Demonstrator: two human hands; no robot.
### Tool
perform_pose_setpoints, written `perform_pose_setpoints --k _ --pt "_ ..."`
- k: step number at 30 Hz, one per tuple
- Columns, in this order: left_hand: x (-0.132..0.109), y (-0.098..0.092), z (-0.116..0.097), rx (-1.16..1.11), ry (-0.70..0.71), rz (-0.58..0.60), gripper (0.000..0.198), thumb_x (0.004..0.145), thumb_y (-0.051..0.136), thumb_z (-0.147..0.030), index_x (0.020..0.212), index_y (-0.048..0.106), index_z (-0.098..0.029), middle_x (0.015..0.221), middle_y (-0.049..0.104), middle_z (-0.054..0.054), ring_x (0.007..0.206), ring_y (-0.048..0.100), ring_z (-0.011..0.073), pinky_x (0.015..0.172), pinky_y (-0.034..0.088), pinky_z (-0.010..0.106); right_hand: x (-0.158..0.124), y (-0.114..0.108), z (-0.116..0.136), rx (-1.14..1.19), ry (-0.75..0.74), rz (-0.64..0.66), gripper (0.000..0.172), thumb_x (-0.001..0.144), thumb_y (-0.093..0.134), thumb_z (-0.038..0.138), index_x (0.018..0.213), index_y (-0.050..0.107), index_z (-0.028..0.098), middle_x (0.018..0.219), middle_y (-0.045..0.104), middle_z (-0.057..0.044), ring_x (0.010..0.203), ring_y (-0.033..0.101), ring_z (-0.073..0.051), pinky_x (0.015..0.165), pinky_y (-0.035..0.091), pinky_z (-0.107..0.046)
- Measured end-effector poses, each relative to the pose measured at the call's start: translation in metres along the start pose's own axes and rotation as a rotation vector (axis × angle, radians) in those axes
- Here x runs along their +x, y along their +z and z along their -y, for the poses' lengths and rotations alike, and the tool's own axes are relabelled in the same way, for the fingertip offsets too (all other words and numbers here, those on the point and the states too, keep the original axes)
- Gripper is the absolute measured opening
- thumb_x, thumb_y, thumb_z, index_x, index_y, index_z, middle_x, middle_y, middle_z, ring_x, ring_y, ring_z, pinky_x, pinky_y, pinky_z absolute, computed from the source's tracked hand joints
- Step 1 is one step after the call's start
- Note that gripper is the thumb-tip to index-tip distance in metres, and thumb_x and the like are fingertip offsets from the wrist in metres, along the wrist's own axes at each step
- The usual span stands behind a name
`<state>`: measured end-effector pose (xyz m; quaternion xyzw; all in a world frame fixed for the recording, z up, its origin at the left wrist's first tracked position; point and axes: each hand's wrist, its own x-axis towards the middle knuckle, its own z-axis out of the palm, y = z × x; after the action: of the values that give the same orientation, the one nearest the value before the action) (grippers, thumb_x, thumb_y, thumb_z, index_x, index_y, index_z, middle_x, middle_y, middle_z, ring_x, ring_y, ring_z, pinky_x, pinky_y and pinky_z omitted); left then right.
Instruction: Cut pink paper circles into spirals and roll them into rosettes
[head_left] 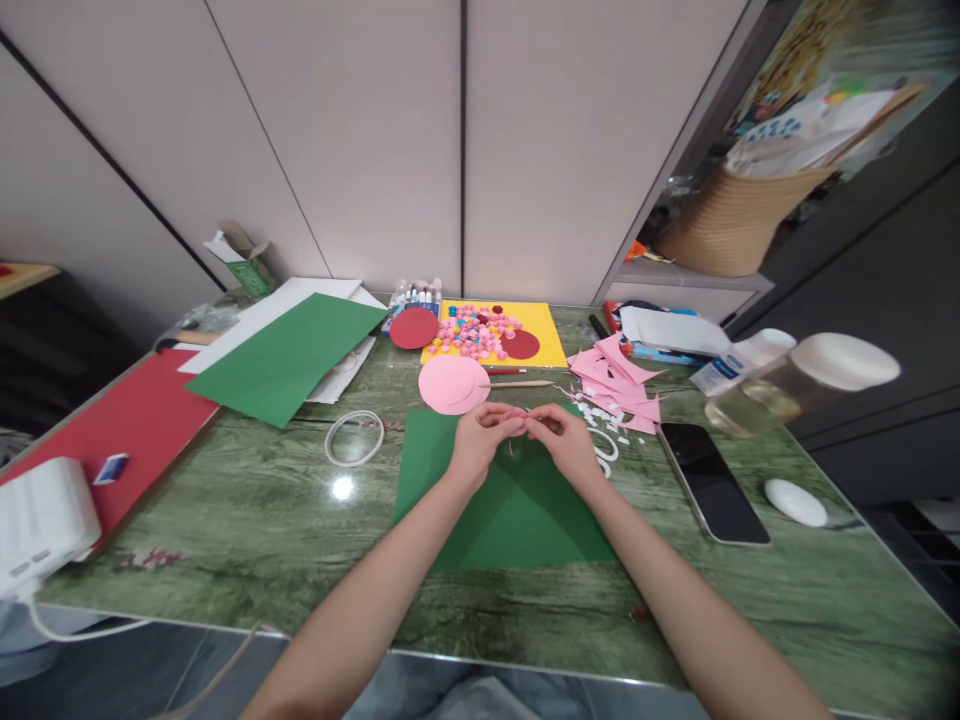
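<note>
Both hands meet above a green paper sheet on the table. My left hand pinches one side of a small pink paper piece, which looks rolled or curled. On its other side, the fingertips of my right hand are closed on the same piece. A thin strip hangs just below the fingers. Beyond my left hand lie overlapping pink paper circles. White-handled scissors lie beside my right hand, partly hidden by it. Past the fingers rests a slim pointed wooden stick.
Many small pink rolls sit on a yellow sheet at the back. Pink scraps and white bits lie right of centre. A phone, a bottle and a mouse stand right; a white power bank lies left.
</note>
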<state>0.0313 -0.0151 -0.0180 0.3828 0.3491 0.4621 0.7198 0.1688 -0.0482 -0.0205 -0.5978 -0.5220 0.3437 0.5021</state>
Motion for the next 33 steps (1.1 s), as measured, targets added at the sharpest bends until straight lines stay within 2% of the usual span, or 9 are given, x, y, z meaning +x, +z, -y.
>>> perform_pose_setpoints --k 7,15,21,27,33 --pt "-0.0013 0.0015 -0.0042 0.002 -0.018 -0.013 0.036 0.054 0.076 -0.02 0.084 0.058 -0.011 0.077 0.069 0.006 0.069 0.064 0.0135 0.077 0.051 0.034 -0.0013 -0.0001 -0.0038 -0.013 0.007 0.017 0.02 0.072 0.062 0.038 0.077 0.061 0.018 0.072 0.062 -0.003 0.061 0.057 -0.016 0.059 0.046 -0.029" --pt "0.0004 -0.0001 -0.0012 0.011 0.031 -0.023 0.036 0.054 0.076 -0.02 0.083 0.056 -0.013 0.075 0.068 0.004 0.069 0.063 0.0135 0.075 0.051 0.035 0.0 0.0004 -0.0036 0.012 -0.009 0.033 0.024 0.073 0.061 0.041 0.078 0.063 0.018 0.076 0.063 -0.004 0.06 0.058 -0.016 0.059 0.046 -0.029" --pt "-0.0001 -0.0002 0.0008 0.076 0.073 -0.056 0.031 0.055 0.074 -0.02 0.08 0.056 -0.013 0.077 0.067 0.004 0.073 0.062 0.0136 0.077 0.05 0.034 -0.0019 0.0004 0.0003 -0.066 -0.064 0.004 0.023 0.074 0.061 0.041 0.077 0.064 0.019 0.077 0.061 -0.004 0.063 0.056 -0.016 0.063 0.047 -0.03" --pt "-0.0003 -0.0002 -0.0008 0.102 0.076 -0.043 0.032 0.056 0.073 -0.02 0.083 0.057 -0.014 0.079 0.067 0.004 0.075 0.062 0.0131 0.075 0.049 0.03 -0.0033 0.0006 0.0037 -0.106 -0.092 0.0 0.023 0.075 0.059 0.041 0.076 0.063 0.019 0.077 0.061 -0.004 0.065 0.056 -0.017 0.064 0.047 -0.031" --pt "-0.0016 0.0012 -0.0017 0.042 0.058 -0.021 0.031 0.057 0.073 -0.02 0.082 0.056 -0.013 0.079 0.067 0.005 0.073 0.062 0.0131 0.076 0.05 0.033 -0.0019 -0.0011 0.0022 -0.117 -0.091 -0.005 0.021 0.074 0.06 0.039 0.075 0.063 0.019 0.078 0.061 -0.004 0.064 0.056 -0.016 0.063 0.046 -0.03"
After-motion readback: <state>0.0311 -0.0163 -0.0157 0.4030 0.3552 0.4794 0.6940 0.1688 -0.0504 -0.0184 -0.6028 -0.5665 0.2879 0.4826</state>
